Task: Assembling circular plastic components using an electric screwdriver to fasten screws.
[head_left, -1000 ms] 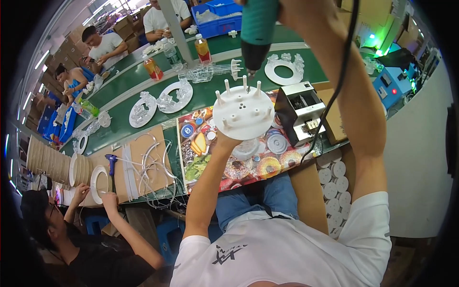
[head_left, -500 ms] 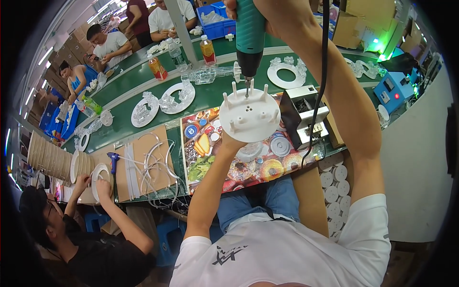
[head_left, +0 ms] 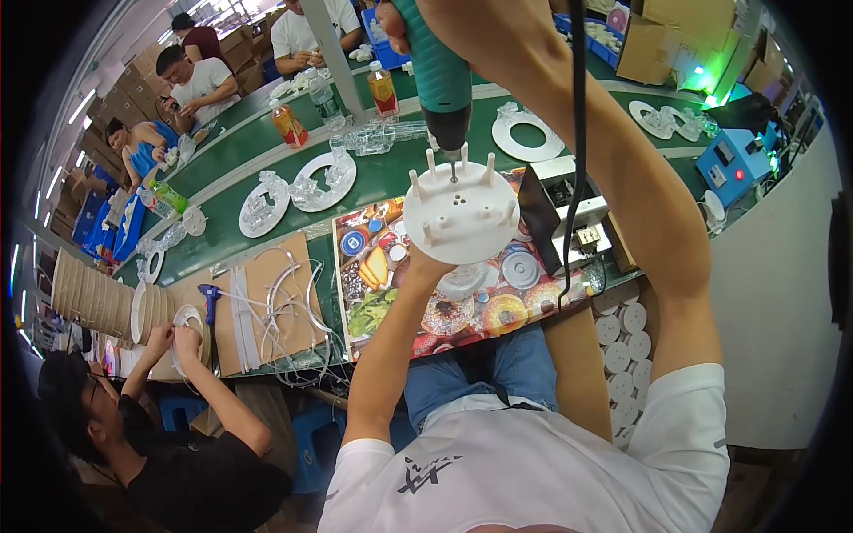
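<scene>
My left hand [head_left: 430,267] holds a round white plastic disc [head_left: 466,233] from below, over the near edge of the bench. Upright pegs and small holes stand out on the disc's upper face. Most of my left fingers are hidden behind it. Wrapped round a teal power screwdriver [head_left: 440,84] with a black nose is my right hand [head_left: 471,31], cut off by the upper edge. The screwdriver points down, its bit meeting the disc near the far pegs. Whether a screw sits under the tip is too small to tell. A black cord hangs beside my right forearm.
A food-printed mat [head_left: 378,293] covers the bench before me, with a metal-and-black device [head_left: 577,218] on its right. White rings [head_left: 329,182] with clear wrapping lie beyond. A box of white discs [head_left: 617,358] stands at lower right. A co-worker [head_left: 178,435] handles a ring at left.
The screwdriver and my right hand have moved slightly left and down, the bit staying at the disc. The disc has barely shifted. The co-worker's hands at left have come closer together.
</scene>
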`<state>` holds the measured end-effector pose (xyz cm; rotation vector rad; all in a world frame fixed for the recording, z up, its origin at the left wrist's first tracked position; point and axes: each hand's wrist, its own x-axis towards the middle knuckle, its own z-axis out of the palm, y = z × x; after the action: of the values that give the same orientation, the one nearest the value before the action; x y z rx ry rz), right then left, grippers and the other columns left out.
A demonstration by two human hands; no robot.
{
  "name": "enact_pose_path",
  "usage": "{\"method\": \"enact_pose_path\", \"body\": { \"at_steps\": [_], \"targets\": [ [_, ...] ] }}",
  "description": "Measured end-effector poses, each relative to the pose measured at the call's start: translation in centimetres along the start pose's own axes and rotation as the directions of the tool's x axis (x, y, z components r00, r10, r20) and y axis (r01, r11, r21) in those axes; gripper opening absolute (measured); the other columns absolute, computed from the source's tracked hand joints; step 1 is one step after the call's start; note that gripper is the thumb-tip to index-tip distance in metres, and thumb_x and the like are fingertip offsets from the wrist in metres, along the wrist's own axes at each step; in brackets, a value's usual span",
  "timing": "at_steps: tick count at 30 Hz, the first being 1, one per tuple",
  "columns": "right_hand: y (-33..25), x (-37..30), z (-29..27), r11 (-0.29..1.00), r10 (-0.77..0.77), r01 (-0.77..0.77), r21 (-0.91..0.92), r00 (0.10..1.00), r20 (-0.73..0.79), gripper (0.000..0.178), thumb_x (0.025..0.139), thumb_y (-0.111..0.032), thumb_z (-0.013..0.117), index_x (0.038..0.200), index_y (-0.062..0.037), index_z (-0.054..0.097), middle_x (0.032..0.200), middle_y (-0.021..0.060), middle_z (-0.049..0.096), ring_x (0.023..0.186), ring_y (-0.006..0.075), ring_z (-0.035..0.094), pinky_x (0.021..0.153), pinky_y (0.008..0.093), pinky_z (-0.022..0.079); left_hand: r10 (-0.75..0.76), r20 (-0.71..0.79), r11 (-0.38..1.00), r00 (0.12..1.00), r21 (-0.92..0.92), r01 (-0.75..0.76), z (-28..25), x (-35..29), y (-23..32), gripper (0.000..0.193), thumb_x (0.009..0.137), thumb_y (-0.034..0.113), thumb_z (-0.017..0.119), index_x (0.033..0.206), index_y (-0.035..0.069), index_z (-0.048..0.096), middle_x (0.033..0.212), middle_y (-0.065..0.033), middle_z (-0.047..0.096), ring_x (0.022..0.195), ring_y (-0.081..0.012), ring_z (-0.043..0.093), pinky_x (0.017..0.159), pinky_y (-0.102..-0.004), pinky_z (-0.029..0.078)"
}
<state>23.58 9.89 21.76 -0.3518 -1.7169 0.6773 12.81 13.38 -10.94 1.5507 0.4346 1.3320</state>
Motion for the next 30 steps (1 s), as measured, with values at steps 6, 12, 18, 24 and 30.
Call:
{"method": "enact_pose_path", "body": {
  "at_steps": [6, 12, 18, 24, 30],
  "targets": [
    [1.0, -0.1, -0.5, 0.998, 0.023, -0.02, 0.055, 0.998, -0.061, 0.023, 0.089, -0.024, 0.057, 0.09, -0.0022, 0.05, 0.062, 0.0021, 0.051, 0.043, 0.0089, 0.05, 0.038, 0.0247, 0.044, 0.107, -0.098, 0.964, 0.989, 0.254, -0.079, 0.8, 0.4, 1.2, 0.08, 0.065, 0.022, 0.08, 0.133, 0.007, 0.04, 0.125, -0.0115, 0.052, 0.116, -0.0238, 0.051, 0.101, -0.0397, 0.04],
    [-2.7, -1.3, -4.1, 0.983, -0.176, 0.184, 0.017, 0.961, -0.213, 0.036, 0.082, -0.034, 0.063, 0.093, -0.0025, 0.05, 0.07, 0.0103, 0.059, 0.045, 0.0116, 0.055, 0.037, 0.0258, 0.048, 0.226, 0.006, 0.92, 0.974, 0.328, -0.216, 0.8, 0.9, 0.0, 0.073, 0.073, 0.019, 0.076, 0.134, 0.007, 0.038, 0.132, -0.0122, 0.046, 0.122, -0.0241, 0.047, 0.103, -0.0391, 0.037],
    [-1.8, -11.8, -8.3, 0.973, 0.028, -0.14, -0.184, 0.861, -0.507, 0.037, 0.079, -0.018, 0.063, 0.106, 0.0031, 0.048, 0.073, 0.0146, 0.059, 0.047, 0.0174, 0.056, 0.04, 0.0275, 0.046, 0.293, -0.02, 0.773, 0.956, 0.593, -0.225, -1.4, 0.6, -1.7, 0.074, 0.075, 0.019, 0.074, 0.137, 0.008, 0.036, 0.136, -0.0126, 0.043, 0.126, -0.0263, 0.042, 0.108, -0.0412, 0.03],
    [4.3, -22.2, -14.8, 0.961, 0.108, -0.214, -0.175, 0.874, -0.473, 0.033, 0.077, 0.005, 0.06, 0.108, 0.0057, 0.049, 0.082, 0.0191, 0.062, 0.055, 0.0175, 0.058, 0.051, 0.0295, 0.049, 0.065, -0.084, 0.863, 0.994, 0.505, -0.013, -1.5, 1.0, 0.9, 0.064, 0.079, 0.012, 0.071, 0.135, 0.007, 0.04, 0.137, -0.0117, 0.042, 0.124, -0.027, 0.044, 0.106, -0.0405, 0.034],
    [7.9, -25.5, -15.7, 0.949, 0.147, -0.281, -0.145, 0.799, -0.583, 0.03, 0.076, 0.004, 0.062, 0.104, 0.0059, 0.049, 0.077, 0.0161, 0.06, 0.053, 0.0174, 0.057, 0.051, 0.0296, 0.049, -0.08, -0.089, 0.994, 0.993, 0.071, 0.087, -4.0, 0.3, -1.1, 0.066, 0.082, 0.005, 0.066, 0.138, 0.007, 0.031, 0.136, -0.0112, 0.041, 0.122, -0.0242, 0.045, 0.103, -0.0389, 0.041]
  ]
}}
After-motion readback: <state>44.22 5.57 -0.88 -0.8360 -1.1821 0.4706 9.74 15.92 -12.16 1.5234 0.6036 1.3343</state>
